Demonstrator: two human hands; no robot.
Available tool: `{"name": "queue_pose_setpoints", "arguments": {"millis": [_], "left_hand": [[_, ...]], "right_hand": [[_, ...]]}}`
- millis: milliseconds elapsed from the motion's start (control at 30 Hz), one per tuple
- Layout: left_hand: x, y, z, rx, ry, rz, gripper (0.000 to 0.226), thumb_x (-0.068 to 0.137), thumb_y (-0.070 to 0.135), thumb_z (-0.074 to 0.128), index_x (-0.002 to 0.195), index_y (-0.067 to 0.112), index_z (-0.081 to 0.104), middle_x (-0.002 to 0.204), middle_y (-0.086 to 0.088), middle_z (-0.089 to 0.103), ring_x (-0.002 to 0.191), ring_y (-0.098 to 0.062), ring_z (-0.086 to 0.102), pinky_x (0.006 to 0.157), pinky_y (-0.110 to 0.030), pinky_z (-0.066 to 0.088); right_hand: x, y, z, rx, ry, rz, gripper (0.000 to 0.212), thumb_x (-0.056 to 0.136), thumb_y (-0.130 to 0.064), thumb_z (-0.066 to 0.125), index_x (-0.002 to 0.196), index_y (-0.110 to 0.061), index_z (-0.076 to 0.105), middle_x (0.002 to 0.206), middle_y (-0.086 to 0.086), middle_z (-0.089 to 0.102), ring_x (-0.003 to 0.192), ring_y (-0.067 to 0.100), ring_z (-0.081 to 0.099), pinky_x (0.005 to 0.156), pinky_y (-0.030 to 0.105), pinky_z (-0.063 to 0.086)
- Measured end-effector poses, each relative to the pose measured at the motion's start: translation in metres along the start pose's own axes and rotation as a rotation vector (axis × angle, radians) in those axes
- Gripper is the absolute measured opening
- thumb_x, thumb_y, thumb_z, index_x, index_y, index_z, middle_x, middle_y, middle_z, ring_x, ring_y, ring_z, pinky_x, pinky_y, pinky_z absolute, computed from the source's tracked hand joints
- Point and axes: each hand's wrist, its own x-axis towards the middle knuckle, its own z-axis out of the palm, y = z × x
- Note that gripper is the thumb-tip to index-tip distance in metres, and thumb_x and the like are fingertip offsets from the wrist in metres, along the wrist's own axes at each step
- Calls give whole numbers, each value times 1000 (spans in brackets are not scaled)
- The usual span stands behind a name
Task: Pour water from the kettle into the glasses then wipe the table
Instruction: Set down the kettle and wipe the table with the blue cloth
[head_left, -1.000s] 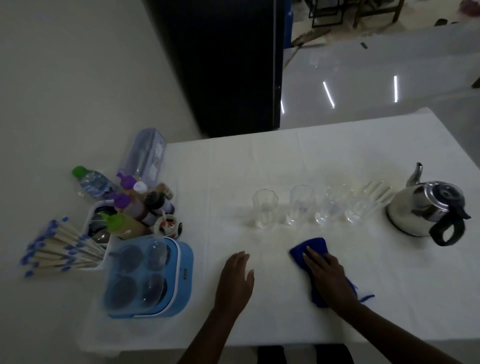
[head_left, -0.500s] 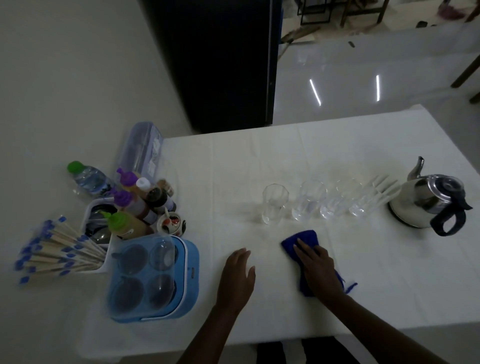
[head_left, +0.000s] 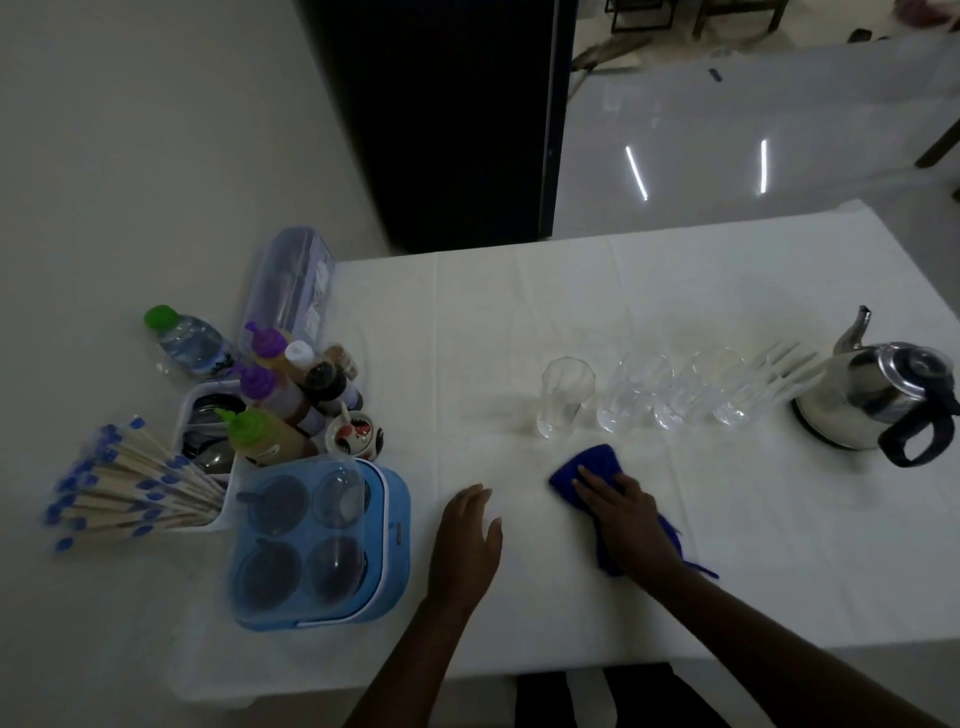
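Note:
A steel kettle (head_left: 872, 400) with a black handle stands at the table's right side. Left of it, several clear glasses (head_left: 634, 397) stand in a row on the white table (head_left: 519, 301); the leftmost glass (head_left: 563, 397) is the clearest to see. In front of the row lies a blue cloth (head_left: 592, 465), with my right hand (head_left: 628, 517) pressed flat on it. My left hand (head_left: 467, 540) rests palm down on the table to the left, fingers apart, holding nothing.
At the table's left end stand a light blue box (head_left: 317, 540) with four round wells, sauce bottles (head_left: 280, 400), a water bottle (head_left: 184, 340), a bundle of wrapped chopsticks (head_left: 124, 493) and a clear lidded container (head_left: 293, 283). A dark panel (head_left: 441, 119) rises behind the table.
My right hand has slid the blue cloth a little away from me, closer to the glasses. My left hand has stayed in place. The camera has shifted slightly.

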Motion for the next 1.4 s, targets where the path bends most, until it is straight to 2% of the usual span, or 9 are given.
{"name": "queue_pose_setpoints", "arguments": {"millis": [167,400,600,800,933,1033,1100,1267,1400], "left_hand": [[3,5,0,-16,-3,-3,38,92,19,59,129,11,53,132,-8,53,125,-18,46,106,-31,37],[1,-6,-7,-20,5,0,37,92,18,59,128,11,54,132,-7,53,125,-19,45,106,-33,36],[3,-10,-12,-26,16,-21,36,91,15,61,126,10,55,130,-9,55,123,-20,47,104,-28,34],[9,-8,-13,-44,19,-27,36,91,18,60,127,12,54,131,-7,54,124,-19,46,105,-31,37],[9,-7,-12,-27,13,-5,36,92,18,59,127,11,54,131,-9,54,124,-21,47,105,-37,39],[9,-3,-8,-16,-3,-1,37,92,18,59,128,11,54,131,-8,55,123,-20,47,105,-34,38],[9,0,-7,-15,-14,-10,38,92,19,58,129,12,53,131,-7,54,124,-18,46,105,-32,38],[5,-1,-7,-6,-25,17,37,92,19,59,128,12,53,131,-7,55,123,-19,47,104,-32,39],[4,-5,-7,3,-21,2,36,91,17,60,126,11,54,130,-8,55,122,-21,48,105,-34,38]], "right_hand": [[21,-60,1,155,71,257,64,84,-5,55,139,-28,33,152,-4,28,131,35,30,97,52,38],[-16,-15,15,-27,15,-252,70,76,-14,63,134,-39,34,143,-18,35,116,28,50,80,37,49],[23,-61,1,189,91,178,53,89,-7,46,136,-30,39,149,-8,34,132,35,32,99,52,37],[-12,-47,26,23,-31,-344,60,80,-20,60,132,-39,38,141,-13,44,120,32,50,83,43,53],[-4,-30,12,150,-13,-51,46,92,-28,31,134,-46,32,147,-10,34,129,33,35,99,48,39],[17,-57,9,204,92,156,51,91,-10,45,136,-31,38,148,-8,34,132,33,30,103,52,33],[17,-73,10,204,84,135,57,86,-5,53,135,-30,39,146,-7,39,130,35,35,100,54,37],[-39,-37,25,-17,14,-319,60,76,-24,60,131,-39,39,138,-15,48,117,29,53,82,42,53],[-27,-10,12,115,59,-69,53,85,-15,47,132,-37,40,143,-15,39,122,32,47,87,47,47]]}}
